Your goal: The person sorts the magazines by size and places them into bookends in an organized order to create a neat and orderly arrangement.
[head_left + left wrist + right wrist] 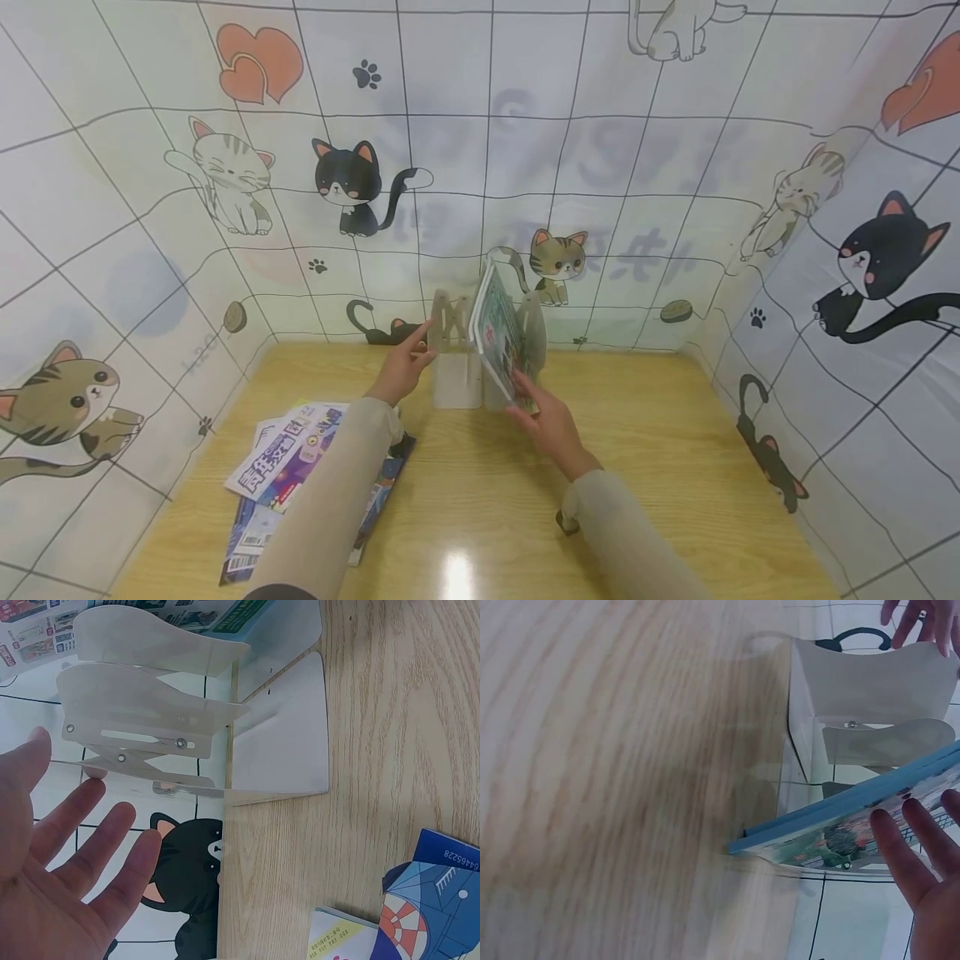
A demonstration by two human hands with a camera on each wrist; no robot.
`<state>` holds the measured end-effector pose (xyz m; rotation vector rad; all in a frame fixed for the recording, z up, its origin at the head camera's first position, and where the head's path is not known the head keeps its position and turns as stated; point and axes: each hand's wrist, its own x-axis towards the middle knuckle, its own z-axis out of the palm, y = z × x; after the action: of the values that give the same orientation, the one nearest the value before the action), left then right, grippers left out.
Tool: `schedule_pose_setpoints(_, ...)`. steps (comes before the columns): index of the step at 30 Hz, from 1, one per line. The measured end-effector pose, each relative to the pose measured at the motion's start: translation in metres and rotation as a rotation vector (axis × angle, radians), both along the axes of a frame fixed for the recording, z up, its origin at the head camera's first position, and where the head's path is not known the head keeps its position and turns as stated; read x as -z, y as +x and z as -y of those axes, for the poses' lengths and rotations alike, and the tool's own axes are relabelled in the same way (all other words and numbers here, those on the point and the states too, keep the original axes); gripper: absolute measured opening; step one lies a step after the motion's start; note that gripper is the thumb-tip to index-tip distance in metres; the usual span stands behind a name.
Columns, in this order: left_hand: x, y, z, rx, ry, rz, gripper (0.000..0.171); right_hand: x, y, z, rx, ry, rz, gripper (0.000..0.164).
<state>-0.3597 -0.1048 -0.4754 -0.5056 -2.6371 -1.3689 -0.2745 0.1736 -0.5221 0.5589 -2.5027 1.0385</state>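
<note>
A translucent white folding book rack stands at the back of the table. My left hand is at its left side panel, the panel's edge between thumb and index finger, the other fingers spread apart in the left wrist view. A green-and-white book with blue edges leans tilted in the rack's right part; it may be two together. My right hand grips its near lower edge, with the fingers laid on the cover. The right thumb is out of the right wrist view.
Overlapping magazines lie at the left of the wooden table, partly under the left sleeve. A cat-patterned cloth wall stands close behind the rack and along both sides.
</note>
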Motion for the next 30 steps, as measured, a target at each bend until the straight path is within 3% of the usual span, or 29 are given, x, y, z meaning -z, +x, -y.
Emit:
schedule_pose_setpoints(14, -0.001, 0.001, 0.0, 0.009, 0.014, 0.008, 0.055, -0.006, -0.014, 0.001, 0.014, -0.14, 0.123, 0.067)
schedule_pose_setpoints(30, -0.001, 0.001, 0.0, 0.003, 0.005, 0.023, 0.055, -0.006, -0.022, 0.002, 0.046, -0.136, 0.164, 0.065)
